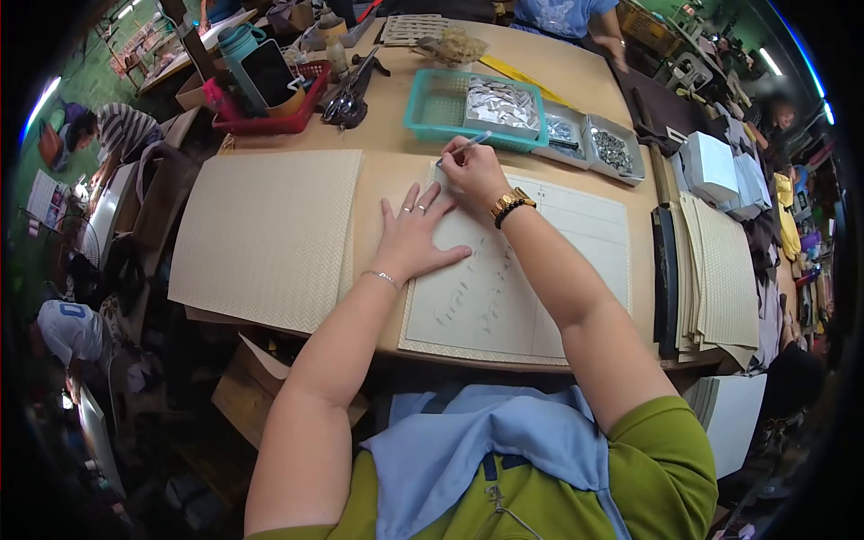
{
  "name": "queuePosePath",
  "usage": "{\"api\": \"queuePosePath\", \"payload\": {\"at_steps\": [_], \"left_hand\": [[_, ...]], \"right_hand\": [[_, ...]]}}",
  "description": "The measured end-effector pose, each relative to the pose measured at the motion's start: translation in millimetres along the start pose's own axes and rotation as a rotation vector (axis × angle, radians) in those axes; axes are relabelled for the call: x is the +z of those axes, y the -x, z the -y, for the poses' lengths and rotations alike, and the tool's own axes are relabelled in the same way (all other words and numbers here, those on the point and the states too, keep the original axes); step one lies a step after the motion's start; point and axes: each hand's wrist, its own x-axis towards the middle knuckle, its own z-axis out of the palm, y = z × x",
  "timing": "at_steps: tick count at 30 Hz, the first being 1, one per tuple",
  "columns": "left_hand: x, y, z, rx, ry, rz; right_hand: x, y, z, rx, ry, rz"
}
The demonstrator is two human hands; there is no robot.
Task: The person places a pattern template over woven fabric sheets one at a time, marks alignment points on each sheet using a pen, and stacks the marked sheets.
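My right hand (pixel 475 176) grips a slim pen (pixel 484 139), its tip down near the top left edge of a pale sheet (pixel 576 288). Handwriting and ruled lines mark this sheet, which lies on a woven-textured sheet (pixel 486 355) that shows along its edges. Fingers spread, my left hand (pixel 417 236) presses flat on the pale sheet's left side, just left of the pen. To its left lies a stack of cream textured sheets (pixel 261 238).
Beyond my hands stand a teal basket (pixel 432 106) with a box of small pale pieces and a tray of metal hardware (pixel 615 151). A red basket (pixel 306 112) holds a bottle. More textured sheets (pixel 715 270) stand at right. A person (pixel 562 18) is across the table.
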Motion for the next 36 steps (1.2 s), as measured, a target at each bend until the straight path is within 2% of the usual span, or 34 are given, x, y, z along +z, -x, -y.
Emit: {"api": "queuePosePath", "payload": {"at_steps": [2,5,9,14,17,19,24,27,30,36], "left_hand": [[-1,0,-1,-0.007,-0.014,0.01],[-1,-1,-1,-0.01,-0.03,0.015],[-4,-1,-3,-0.002,-0.043,0.032],[-23,-15,-20,-0.051,-0.165,0.206],[-36,-28,-51,-0.002,-0.255,0.251],[-26,-46,-84,0.13,-0.17,0.226],[7,-91,-203,0.438,-0.189,0.254],[22,-114,-249,0.524,-0.29,0.234],[23,-126,-272,0.44,-0.294,0.364],[27,-134,-285,0.392,-0.411,0.469]], "right_hand": [[-6,3,8,0.061,0.021,0.053],[-8,5,-6,0.024,-0.083,0.088],[-44,20,-28,0.183,-0.619,-0.08],[-185,80,-87,0.221,-0.384,-0.292],[-258,121,-112,0.324,-0.295,-0.446],[-286,134,-132,0.347,-0.189,-0.451],[-295,144,-152,0.344,-0.099,-0.43],[-295,145,-147,0.311,0.009,-0.407],[-295,148,-137,0.307,0.055,-0.375],[-294,149,-132,0.261,0.11,-0.327]]}}
